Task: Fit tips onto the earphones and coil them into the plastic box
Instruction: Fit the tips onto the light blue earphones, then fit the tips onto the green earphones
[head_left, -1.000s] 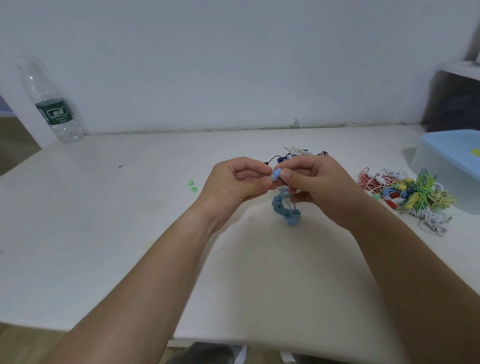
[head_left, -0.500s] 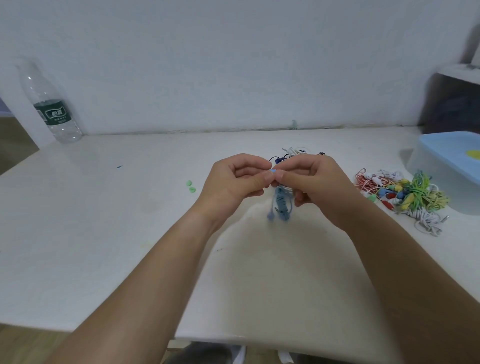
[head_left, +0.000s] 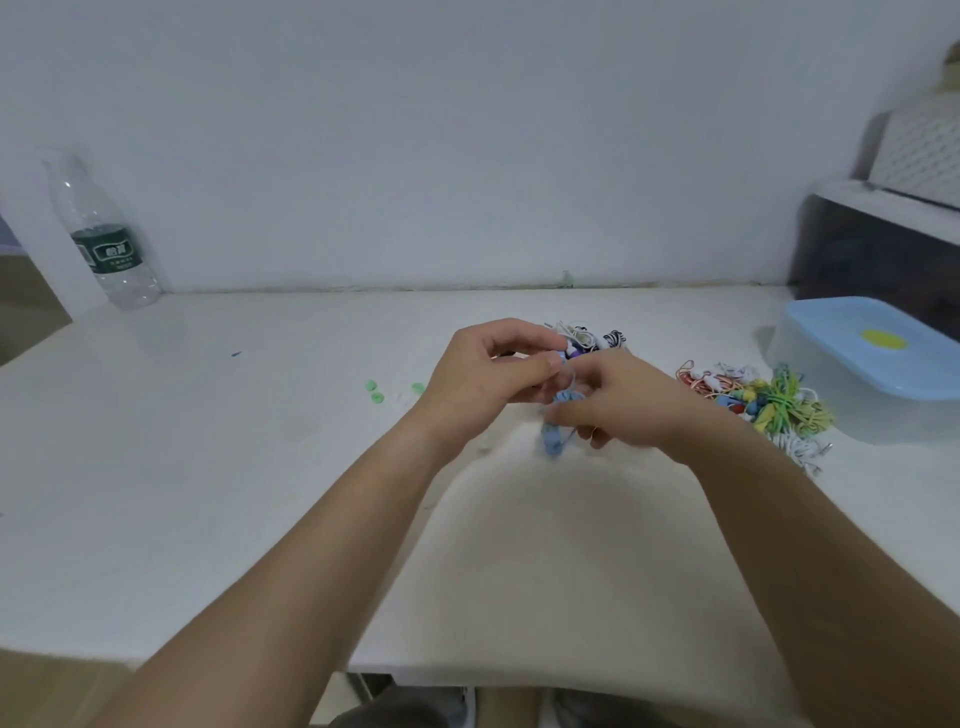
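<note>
A light blue earphone (head_left: 555, 436) hangs as a small bundle of cord between my hands, above the middle of the white table (head_left: 260, 467). My left hand (head_left: 488, 379) pinches its earbud end between thumb and fingers. My right hand (head_left: 623, 405) sits a little lower and grips the blue cord near the bundle. The plastic box (head_left: 862, 364), with a blue lid and a yellow spot, stands at the right. Three green ear tips (head_left: 376, 392) lie left of my hands.
A tangle of coloured earphones (head_left: 763, 405) lies between my right hand and the box. Another small pile of earphones (head_left: 592, 338) sits just behind my hands. A water bottle (head_left: 104, 239) stands at the back left by the wall. A dark cabinet (head_left: 883, 260) is at the far right.
My right hand has dropped away from the earbud and moved down along the cord. The left hand keeps the earbud. The blue bundle has swung lower.
</note>
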